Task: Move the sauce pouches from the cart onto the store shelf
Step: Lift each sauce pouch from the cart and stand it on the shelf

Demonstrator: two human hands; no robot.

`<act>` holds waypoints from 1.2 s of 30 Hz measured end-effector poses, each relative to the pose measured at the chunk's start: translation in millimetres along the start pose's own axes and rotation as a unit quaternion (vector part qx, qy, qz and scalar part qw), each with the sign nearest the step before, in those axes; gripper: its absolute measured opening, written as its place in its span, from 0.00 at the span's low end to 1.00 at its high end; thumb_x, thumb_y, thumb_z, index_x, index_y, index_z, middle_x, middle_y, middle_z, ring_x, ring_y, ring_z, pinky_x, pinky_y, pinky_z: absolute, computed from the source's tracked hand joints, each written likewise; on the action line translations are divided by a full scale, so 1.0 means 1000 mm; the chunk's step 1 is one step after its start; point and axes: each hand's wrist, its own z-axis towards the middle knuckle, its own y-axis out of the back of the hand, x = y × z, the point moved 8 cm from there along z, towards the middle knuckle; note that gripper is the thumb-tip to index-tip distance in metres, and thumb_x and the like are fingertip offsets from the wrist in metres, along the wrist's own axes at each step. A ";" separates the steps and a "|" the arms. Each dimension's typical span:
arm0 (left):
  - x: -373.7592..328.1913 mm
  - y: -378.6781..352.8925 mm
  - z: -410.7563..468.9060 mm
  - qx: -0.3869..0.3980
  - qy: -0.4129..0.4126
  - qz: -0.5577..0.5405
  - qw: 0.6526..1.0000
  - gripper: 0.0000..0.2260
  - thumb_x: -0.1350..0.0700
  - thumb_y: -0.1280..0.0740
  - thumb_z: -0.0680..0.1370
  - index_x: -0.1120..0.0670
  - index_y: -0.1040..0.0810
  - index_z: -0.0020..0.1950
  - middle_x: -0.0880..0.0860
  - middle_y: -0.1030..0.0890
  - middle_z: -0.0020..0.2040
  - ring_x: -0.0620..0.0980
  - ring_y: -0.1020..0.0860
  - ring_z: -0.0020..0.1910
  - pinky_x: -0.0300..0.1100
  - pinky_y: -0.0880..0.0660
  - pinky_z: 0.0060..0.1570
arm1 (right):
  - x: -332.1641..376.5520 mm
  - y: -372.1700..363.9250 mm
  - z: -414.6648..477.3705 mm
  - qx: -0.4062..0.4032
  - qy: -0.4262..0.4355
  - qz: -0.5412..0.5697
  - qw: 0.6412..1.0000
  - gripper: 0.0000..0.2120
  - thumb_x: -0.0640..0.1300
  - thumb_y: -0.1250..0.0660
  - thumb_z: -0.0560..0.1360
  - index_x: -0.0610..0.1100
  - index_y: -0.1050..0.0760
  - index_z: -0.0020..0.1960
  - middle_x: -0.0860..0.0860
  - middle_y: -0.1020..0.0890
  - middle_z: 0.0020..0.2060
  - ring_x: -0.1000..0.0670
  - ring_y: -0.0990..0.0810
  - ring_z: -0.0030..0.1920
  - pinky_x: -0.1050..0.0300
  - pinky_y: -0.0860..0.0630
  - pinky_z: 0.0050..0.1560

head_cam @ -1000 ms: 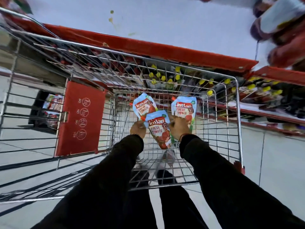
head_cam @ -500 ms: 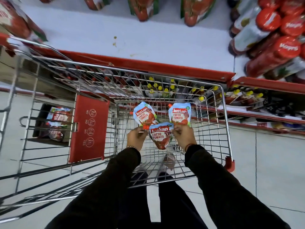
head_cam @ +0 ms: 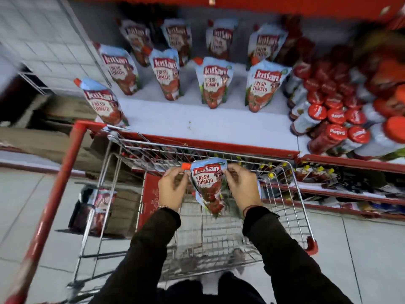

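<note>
Now I have both hands, the left hand [head_cam: 173, 189] and right hand [head_cam: 242, 187], clamped on the top corners of a sauce pouch [head_cam: 208, 185], lifted above the cart [head_cam: 298, 202]. Next, I judge, carry it forward and stand it upright near the shelf [head_cam: 219, 126] front edge.

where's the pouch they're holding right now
Centre of the head view, the tomato sauce pouch hangs over the cart basket, between left hand and right hand.

Your left hand [head_cam: 173, 189] and right hand [head_cam: 242, 187] have risen to the cart [head_cam: 302, 207] rim; one pouch [head_cam: 208, 185] now shows between them, not three.
</note>
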 end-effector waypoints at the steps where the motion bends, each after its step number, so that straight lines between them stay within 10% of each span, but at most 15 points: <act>1: -0.009 0.011 0.007 -0.014 -0.019 -0.001 1.000 0.06 0.57 0.32 0.77 0.59 0.19 0.47 0.54 0.20 0.46 0.48 0.19 0.44 0.38 0.23 0.45 | 0.014 0.002 0.005 -0.008 0.017 0.005 1.000 0.12 0.47 0.35 0.79 0.43 0.20 0.57 0.48 0.15 0.53 0.51 0.17 0.53 0.53 0.21 0.60; 4: -0.038 0.051 0.030 -0.051 -0.064 -0.014 0.997 0.04 0.61 0.32 0.77 0.61 0.19 0.47 0.54 0.23 0.46 0.33 0.23 0.41 0.21 0.32 0.42 | 0.059 0.001 0.021 -0.028 0.065 0.013 0.997 0.13 0.52 0.36 0.78 0.46 0.20 0.56 0.50 0.14 0.50 0.53 0.16 0.50 0.52 0.19 0.55; 13: -0.093 0.134 0.128 -0.111 -0.150 0.034 0.982 0.10 0.60 0.33 0.78 0.62 0.19 0.56 0.55 0.22 0.51 0.48 0.22 0.46 0.33 0.26 0.48 | 0.166 -0.009 0.093 -0.071 0.125 0.057 0.988 0.07 0.42 0.31 0.76 0.42 0.18 0.52 0.46 0.13 0.44 0.51 0.15 0.44 0.53 0.17 0.50; 27: -0.032 0.125 0.180 -0.093 -0.062 0.059 0.992 0.12 0.59 0.34 0.78 0.62 0.20 0.58 0.62 0.22 0.56 0.61 0.18 0.50 0.53 0.18 0.51 | 0.150 -0.072 0.139 -0.030 0.070 0.054 0.996 0.06 0.41 0.31 0.76 0.41 0.20 0.52 0.43 0.14 0.46 0.46 0.14 0.43 0.46 0.16 0.50; 36: -0.023 0.106 0.126 -0.176 -0.058 -0.074 0.980 0.15 0.61 0.39 0.80 0.56 0.29 0.66 0.56 0.29 0.64 0.47 0.25 0.54 0.18 0.31 0.44 | 0.117 -0.055 0.115 -0.046 0.056 0.108 0.991 0.08 0.44 0.33 0.77 0.46 0.22 0.56 0.48 0.15 0.48 0.51 0.17 0.43 0.59 0.20 0.46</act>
